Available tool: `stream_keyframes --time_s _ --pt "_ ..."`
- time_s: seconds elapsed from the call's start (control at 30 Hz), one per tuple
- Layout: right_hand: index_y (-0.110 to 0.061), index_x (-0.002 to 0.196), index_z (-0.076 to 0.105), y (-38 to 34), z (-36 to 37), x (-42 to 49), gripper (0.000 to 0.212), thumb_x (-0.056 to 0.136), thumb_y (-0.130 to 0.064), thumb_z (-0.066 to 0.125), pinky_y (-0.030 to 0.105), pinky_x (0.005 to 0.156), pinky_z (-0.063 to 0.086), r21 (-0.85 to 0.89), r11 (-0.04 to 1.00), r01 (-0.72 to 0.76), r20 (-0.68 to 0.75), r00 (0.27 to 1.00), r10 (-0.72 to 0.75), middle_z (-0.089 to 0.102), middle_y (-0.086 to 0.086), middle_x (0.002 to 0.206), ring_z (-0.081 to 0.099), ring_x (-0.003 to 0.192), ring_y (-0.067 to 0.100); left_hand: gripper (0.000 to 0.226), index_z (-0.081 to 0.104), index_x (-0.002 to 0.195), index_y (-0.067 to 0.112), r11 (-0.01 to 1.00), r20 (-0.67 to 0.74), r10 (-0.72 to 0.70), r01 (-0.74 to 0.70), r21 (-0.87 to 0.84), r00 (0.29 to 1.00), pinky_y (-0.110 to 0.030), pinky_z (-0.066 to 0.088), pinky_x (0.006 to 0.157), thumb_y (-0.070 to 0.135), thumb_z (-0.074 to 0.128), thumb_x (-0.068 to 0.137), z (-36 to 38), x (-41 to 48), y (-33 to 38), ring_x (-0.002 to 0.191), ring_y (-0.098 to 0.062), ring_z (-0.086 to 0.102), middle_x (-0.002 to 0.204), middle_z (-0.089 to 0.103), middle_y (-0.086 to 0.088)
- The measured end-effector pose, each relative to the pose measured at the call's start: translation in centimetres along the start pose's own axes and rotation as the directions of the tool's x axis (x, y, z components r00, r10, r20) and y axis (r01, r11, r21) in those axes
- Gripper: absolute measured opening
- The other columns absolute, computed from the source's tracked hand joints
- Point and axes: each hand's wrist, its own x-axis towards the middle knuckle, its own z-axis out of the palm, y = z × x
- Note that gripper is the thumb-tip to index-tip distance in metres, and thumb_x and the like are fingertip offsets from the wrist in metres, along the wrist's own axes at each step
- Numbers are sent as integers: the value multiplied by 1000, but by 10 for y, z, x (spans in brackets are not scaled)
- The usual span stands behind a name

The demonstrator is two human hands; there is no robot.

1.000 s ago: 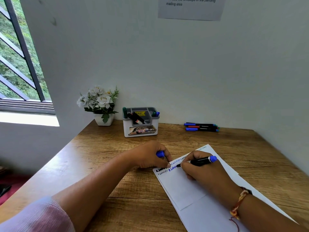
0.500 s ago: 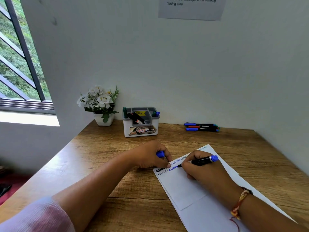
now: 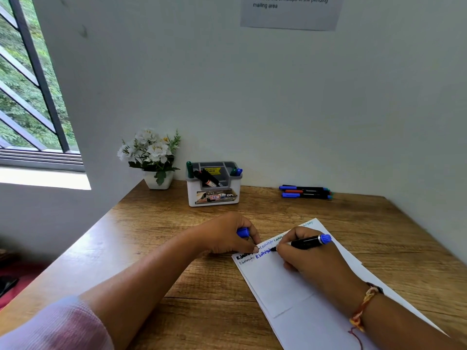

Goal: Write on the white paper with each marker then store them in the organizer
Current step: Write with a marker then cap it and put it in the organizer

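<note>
The step in hand appears to be the writing itself. The right hand (image 3: 305, 258) pinches a black-barrelled marker with a blue end (image 3: 308, 241) between thumb and fingers. Its tip is down on the white sheet of paper (image 3: 285, 286) at the lower right of the frame, at the end of a short blue scrawl.

The left hand (image 3: 227, 236), in the middle of the frame, curls round a small blue cap (image 3: 243, 232), and its fingertips press the paper's upper left corner to the brown wooden counter (image 3: 177, 248).

The paper lies slantwise. Small handwriting in black, blue and green runs along its upper edge and the rest is blank. A straight line lower down may be a fold or the edge of a second sheet; which one cannot be told.

Once the word is done, the next move would likely be to bring the cap to the tip and push it on. The marker would then go up the frame to the grey-and-white plastic organizer (image 3: 214, 184) by the wall, where a few markers already stand. A row of loose markers (image 3: 305, 192) lies at the upper right of the counter, probably yet to be used.
</note>
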Motion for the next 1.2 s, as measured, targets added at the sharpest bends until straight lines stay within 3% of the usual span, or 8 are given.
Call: stream_keyframes --time_s 0.37,0.7,0.87,0.97,1.03,1.1,1.2 --pt "-22 85 72 0 1 1 4 86 -25 69 23 61 52 9 1000 -26 -20 999 26 75 0 65 70 66 10 14 72 98 34 1000 -1 -2 2 -1 1000 -31 55 86 28 75 86 0 0 0 97 -13 64 107 69 10" --pt "-22 84 71 -1 1 3 4 86 -23 69 18 54 50 -21 1000 -15 0 1000 15 74 1 65 67 54 4 15 73 99 32 1000 -12 -11 11 -18 1000 -26 53 79 27 76 85 0 -2 3 94 -11 63 106 68 10" --pt "-22 85 71 1 1 5 2 86 -23 70 25 63 57 72 996 -43 -37 998 46 76 -1 74 73 63 9 16 73 101 32 1000 -6 -13 13 -26 1000 -20 46 72 26 75 86 0 -3 4 91 -7 62 105 67 12" --pt "-20 87 72 1 1 7 3 88 -20 70 37 77 63 196 978 -74 -30 996 82 76 3 81 74 67 15 16 73 102 31 1000 -5 -11 11 -28 1000 -21 48 76 28 74 87 0 -3 4 95 -8 63 108 67 12" --pt "-16 88 72 0 0 6 3 90 -18 72 39 74 65 312 946 -84 -25 995 97 75 9 81 71 66 14 15 71 105 32 1000 -21 -9 8 -22 1000 -24 49 84 32 70 90 -1 -3 4 99 -7 61 110 66 12" --pt "-16 90 73 -2 -3 4 2 90 -18 74 33 64 63 361 931 -48 -36 997 66 74 10 79 68 68 13 16 68 107 33 996 -70 -35 29 -83 997 -29 47 90 40 62 94 -3 -4 2 101 -9 58 111 64 10" --pt "-22 95 74 -2 -7 2 8 88 -18 76 23 57 57 381 924 32 -57 998 -11 75 8 83 69 72 12 24 64 109 24 925 -146 -126 63 -375 981 -27 43 77 39 47 102 -5 -5 3 82 -11 53 93 60 3"
